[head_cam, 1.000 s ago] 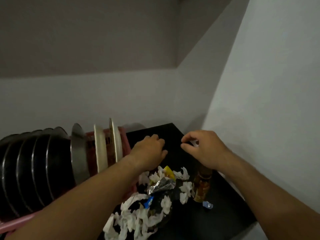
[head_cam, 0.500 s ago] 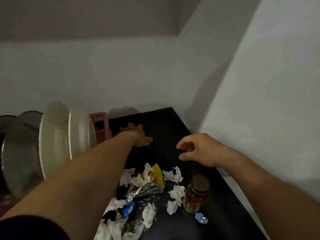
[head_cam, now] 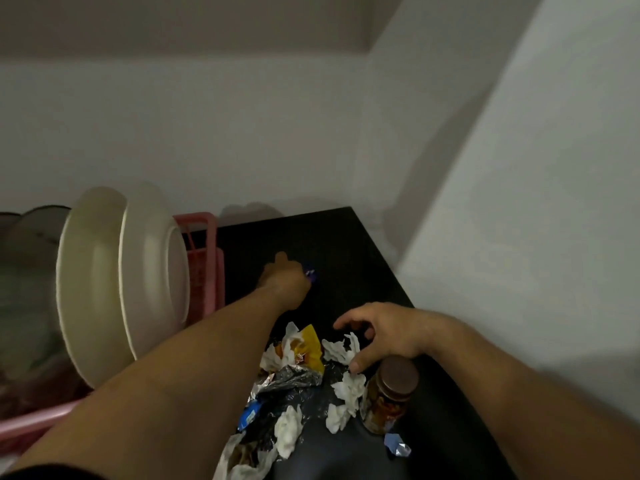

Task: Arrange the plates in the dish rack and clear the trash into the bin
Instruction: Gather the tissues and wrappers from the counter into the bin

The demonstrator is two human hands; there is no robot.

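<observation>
Two cream plates (head_cam: 121, 282) stand upright in the pink dish rack (head_cam: 202, 258) at the left, with steel plates (head_cam: 31, 271) behind them. My left hand (head_cam: 285, 280) reaches far across the black counter (head_cam: 346, 251) and pinches a small blue wrapper (head_cam: 310, 274). My right hand (head_cam: 384, 332) hovers with loosely curled fingers over crumpled white tissue (head_cam: 337, 349), touching nothing firmly. Below lie a yellow packet (head_cam: 310, 346), a foil wrapper (head_cam: 291, 377) and more tissue (head_cam: 348, 389).
A brown-lidded jar (head_cam: 389, 393) stands just under my right wrist. A small blue foil scrap (head_cam: 396, 448) lies by the counter's right edge. White walls close off the counter at the back and right. No bin is in view.
The view has tilted down and left. My left hand reached farther back onto the counter and took hold of the blue wrapper. My right hand dropped toward the tissue beside the jar.
</observation>
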